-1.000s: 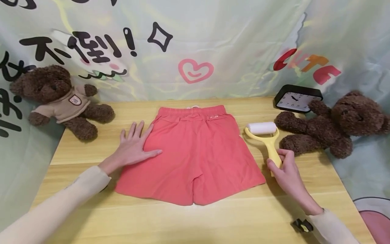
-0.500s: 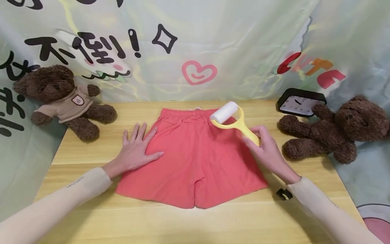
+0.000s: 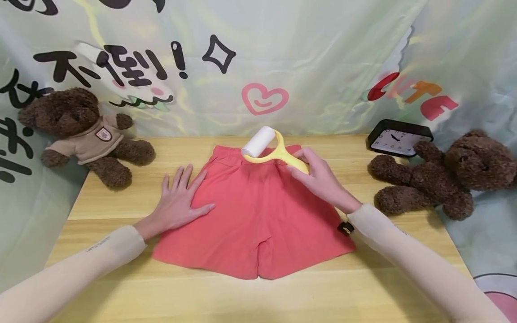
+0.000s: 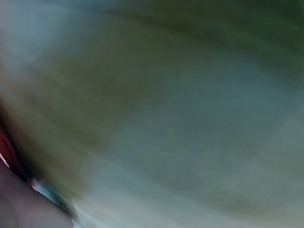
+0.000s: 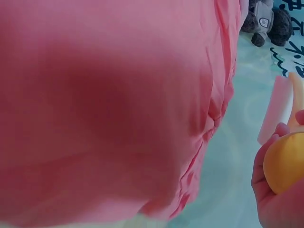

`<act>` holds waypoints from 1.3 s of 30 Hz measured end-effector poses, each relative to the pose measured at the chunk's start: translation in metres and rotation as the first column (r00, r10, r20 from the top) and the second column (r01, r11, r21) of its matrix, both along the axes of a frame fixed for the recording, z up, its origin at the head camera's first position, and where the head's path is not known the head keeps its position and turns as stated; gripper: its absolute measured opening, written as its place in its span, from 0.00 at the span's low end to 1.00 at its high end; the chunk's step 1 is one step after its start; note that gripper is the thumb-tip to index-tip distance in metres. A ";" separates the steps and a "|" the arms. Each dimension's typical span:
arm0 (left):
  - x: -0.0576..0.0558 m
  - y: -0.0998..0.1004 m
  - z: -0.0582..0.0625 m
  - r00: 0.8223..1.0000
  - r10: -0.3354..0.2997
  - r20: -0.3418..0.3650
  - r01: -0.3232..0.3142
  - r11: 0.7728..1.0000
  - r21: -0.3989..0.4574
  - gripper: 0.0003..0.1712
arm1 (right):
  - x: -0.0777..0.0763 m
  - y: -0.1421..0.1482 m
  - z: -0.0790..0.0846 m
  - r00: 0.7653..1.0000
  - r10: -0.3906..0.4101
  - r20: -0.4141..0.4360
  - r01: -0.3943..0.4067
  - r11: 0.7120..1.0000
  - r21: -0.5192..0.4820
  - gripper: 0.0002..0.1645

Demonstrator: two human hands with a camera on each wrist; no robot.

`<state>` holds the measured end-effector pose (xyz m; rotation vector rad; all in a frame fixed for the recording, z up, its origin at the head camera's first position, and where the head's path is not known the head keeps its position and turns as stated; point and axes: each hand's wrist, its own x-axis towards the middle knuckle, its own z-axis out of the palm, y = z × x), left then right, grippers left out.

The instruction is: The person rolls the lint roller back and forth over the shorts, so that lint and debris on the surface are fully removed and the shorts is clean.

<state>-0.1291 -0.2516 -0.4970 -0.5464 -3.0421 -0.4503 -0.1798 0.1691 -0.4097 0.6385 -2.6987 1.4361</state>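
Note:
A pair of coral-red shorts [image 3: 238, 215] lies spread on the wooden table, waistband toward the back wall. My left hand [image 3: 176, 204] rests with spread fingers on the left side of the shorts. In my right hand [image 3: 321, 177] I grip the yellow handle of a lint roller [image 3: 258, 142]; its white roll is tilted and overlaps the waistband in the head view. The right wrist view shows the handle end in my curled right hand [image 5: 268, 190], with the shorts [image 5: 104, 109] filling much of the picture. The left wrist view is mostly a blur.
A brown teddy bear [image 3: 90, 139] in a beige top sits at the table's left back corner. Another brown teddy bear [image 3: 440, 172] lies at the right, in front of a black desk clock [image 3: 397, 140]. A printed curtain [image 3: 323, 67] hangs behind the wooden table [image 3: 202, 300].
My right hand has carried the lint roller leftward from the table beside the shorts to over the waistband, turning the roll to a slant. My left hand has stayed on the shorts.

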 end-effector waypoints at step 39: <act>0.003 0.002 -0.001 0.999 0.030 0.017 -0.029 0.999 -0.031 0.63 | -0.067 -0.084 -0.016 0.945 0.326 0.009 -0.313 0.899 0.306 0.10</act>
